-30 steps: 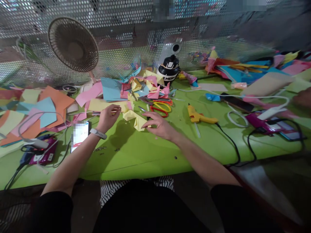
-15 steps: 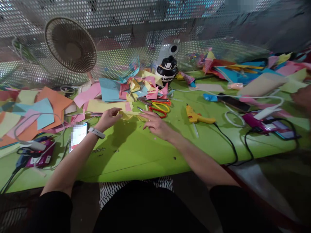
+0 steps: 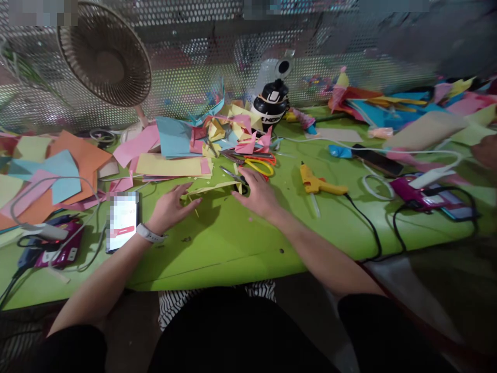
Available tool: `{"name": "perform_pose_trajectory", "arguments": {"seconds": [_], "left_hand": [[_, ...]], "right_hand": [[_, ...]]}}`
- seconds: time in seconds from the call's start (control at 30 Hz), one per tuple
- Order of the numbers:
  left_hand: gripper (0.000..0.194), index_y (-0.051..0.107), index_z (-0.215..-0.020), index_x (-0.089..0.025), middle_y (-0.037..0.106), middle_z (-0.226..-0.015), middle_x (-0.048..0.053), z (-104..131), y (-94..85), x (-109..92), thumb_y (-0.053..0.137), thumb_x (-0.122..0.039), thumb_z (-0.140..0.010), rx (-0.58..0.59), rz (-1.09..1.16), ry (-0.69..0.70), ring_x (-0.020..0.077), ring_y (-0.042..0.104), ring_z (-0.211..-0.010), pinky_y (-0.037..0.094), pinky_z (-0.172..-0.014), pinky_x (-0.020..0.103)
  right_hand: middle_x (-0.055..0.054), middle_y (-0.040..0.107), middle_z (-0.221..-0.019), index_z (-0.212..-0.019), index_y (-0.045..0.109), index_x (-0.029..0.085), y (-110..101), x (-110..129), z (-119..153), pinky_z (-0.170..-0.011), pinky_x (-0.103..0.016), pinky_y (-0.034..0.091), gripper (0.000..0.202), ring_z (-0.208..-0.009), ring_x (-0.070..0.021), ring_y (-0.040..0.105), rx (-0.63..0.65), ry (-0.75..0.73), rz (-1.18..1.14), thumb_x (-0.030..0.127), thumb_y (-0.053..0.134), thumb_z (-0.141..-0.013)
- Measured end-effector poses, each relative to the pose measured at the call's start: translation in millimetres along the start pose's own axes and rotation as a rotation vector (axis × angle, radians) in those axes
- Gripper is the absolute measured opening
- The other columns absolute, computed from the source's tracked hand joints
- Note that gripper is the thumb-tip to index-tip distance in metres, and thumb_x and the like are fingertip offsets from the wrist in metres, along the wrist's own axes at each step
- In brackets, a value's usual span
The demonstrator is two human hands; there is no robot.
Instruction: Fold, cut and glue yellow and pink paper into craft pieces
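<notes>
A folded yellow paper strip (image 3: 217, 189) lies across the gap between my two hands. My left hand (image 3: 169, 210) is at its left end, thumb and fingers spread apart. At the other end my right hand (image 3: 258, 194) is open too, its fingers reaching over a pair of dark-handled scissors (image 3: 244, 187) partly hidden beneath them. Whether either hand still touches the strip is hard to tell. Just beyond are yellow-handled scissors (image 3: 259, 166) and a stack of pale yellow paper strips (image 3: 166, 166).
A yellow glue gun (image 3: 320, 184) with a cord lies right of my right hand. A lit phone (image 3: 123, 220) is beside my left wrist. Folded paper pieces, a black-and-white bottle (image 3: 269, 109) and a fan (image 3: 104, 57) stand behind. Another person's hand (image 3: 485, 153) shows far right.
My left hand has opened from its pinch on the yellow paper and moved slightly nearer me. My right hand's fingers have spread, with the paper now between the hands. The view has shifted slightly.
</notes>
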State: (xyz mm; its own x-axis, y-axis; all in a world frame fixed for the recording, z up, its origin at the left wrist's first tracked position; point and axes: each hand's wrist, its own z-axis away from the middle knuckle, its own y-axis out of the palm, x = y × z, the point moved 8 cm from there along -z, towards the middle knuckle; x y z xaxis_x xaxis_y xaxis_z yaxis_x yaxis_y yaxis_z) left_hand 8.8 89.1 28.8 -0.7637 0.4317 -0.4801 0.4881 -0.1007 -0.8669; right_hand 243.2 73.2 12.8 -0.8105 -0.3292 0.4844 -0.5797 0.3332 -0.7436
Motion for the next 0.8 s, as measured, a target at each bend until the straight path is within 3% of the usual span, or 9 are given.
{"name": "perform_pose_trajectory", "arguments": {"seconds": [0.07, 0.17, 0.3, 0.43, 0.53, 0.63, 0.8], "left_hand": [[0.066, 0.054, -0.137, -0.013, 0.069, -0.117, 0.016, 1.3, 1.6, -0.3, 0.054, -0.058, -0.09, -0.013, -0.114, 0.009, 0.021, 0.07, -0.07, 0.054, -0.059, 0.035], [0.053, 0.062, -0.127, -0.011, 0.072, -0.102, 0.014, 3.9, 2.8, 0.5, 0.054, -0.051, -0.092, -0.056, -0.28, 0.016, 0.0243, 0.069, -0.076, 0.051, -0.054, 0.033], [0.033, 0.071, -0.109, -0.013, 0.074, -0.088, 0.009, 7.1, 3.3, 1.4, 0.054, -0.038, -0.094, -0.116, -0.335, 0.06, 0.022, 0.07, -0.072, 0.05, -0.053, 0.03], [0.024, 0.071, -0.108, -0.015, 0.077, -0.096, 0.008, 16.4, -19.5, -15.2, 0.054, -0.026, -0.096, -0.401, -0.361, 0.263, 0.0206, 0.072, -0.079, 0.055, -0.064, 0.031], [0.024, 0.069, -0.114, -0.017, 0.077, -0.103, 0.007, 28.6, -36.2, -31.6, 0.06, -0.017, -0.092, -0.568, -0.351, 0.468, 0.0186, 0.073, -0.084, 0.057, -0.074, 0.03], [0.037, 0.065, -0.122, -0.019, 0.076, -0.107, 0.008, 36.7, -44.8, -39.9, 0.067, -0.01, -0.086, -0.629, -0.329, 0.584, 0.0185, 0.073, -0.086, 0.057, -0.077, 0.03], [0.049, 0.061, -0.128, -0.02, 0.075, -0.111, 0.009, 37.2, -46.9, -37.7, 0.069, -0.005, -0.082, -0.621, -0.263, 0.624, 0.0188, 0.072, -0.09, 0.058, -0.08, 0.031]], "right_hand": [[-0.013, 0.063, -0.129, -0.132, 0.058, 0.023, 5.5, -5.3, 0.2, -0.097, -0.055, 0.052, 0.047, -0.12, -0.0324, 0.059, 0.032, 0.008, 0.048, 0.033, 0.063, -0.086], [-0.01, 0.071, -0.108, -0.114, 0.07, 0.023, 8.1, -10.6, 0.5, -0.087, -0.049, 0.056, 0.027, -0.103, -0.0283, 0.066, 0.036, 0.014, 0.093, 0.026, 0.057, -0.09], [-0.008, 0.074, -0.096, -0.102, 0.074, 0.019, -0.5, -3.3, 1.1, -0.082, -0.043, 0.057, 0.021, -0.091, -0.0241, 0.068, -0.081, -0.06, 0.056, 0.019, 0.055, -0.091], [-0.007, 0.074, -0.1, -0.106, 0.073, 0.021, -23.0, 12.7, 4.1, -0.088, -0.041, 0.056, 0.021, -0.095, -0.0222, 0.068, -0.297, -0.17, -0.026, 0.019, 0.056, -0.093], [-0.007, 0.073, -0.104, -0.109, 0.072, 0.024, -34.5, 16.7, 5.6, -0.088, -0.043, 0.057, 0.024, -0.098, -0.0223, 0.068, -0.378, -0.185, -0.039, 0.02, 0.054, -0.094], [-0.008, 0.071, -0.109, -0.12, 0.068, 0.026, -37.8, 14.6, 7.6, -0.09, -0.047, 0.056, 0.03, -0.103, -0.0243, 0.067, -0.411, -0.199, -0.063, 0.021, 0.055, -0.093], [-0.01, 0.065, -0.121, -0.137, 0.054, 0.027, -27.6, 15.5, 13.6, -0.092, -0.049, 0.056, 0.045, -0.111, -0.0265, 0.063, -0.384, -0.306, -0.11, 0.023, 0.059, -0.092]]}}
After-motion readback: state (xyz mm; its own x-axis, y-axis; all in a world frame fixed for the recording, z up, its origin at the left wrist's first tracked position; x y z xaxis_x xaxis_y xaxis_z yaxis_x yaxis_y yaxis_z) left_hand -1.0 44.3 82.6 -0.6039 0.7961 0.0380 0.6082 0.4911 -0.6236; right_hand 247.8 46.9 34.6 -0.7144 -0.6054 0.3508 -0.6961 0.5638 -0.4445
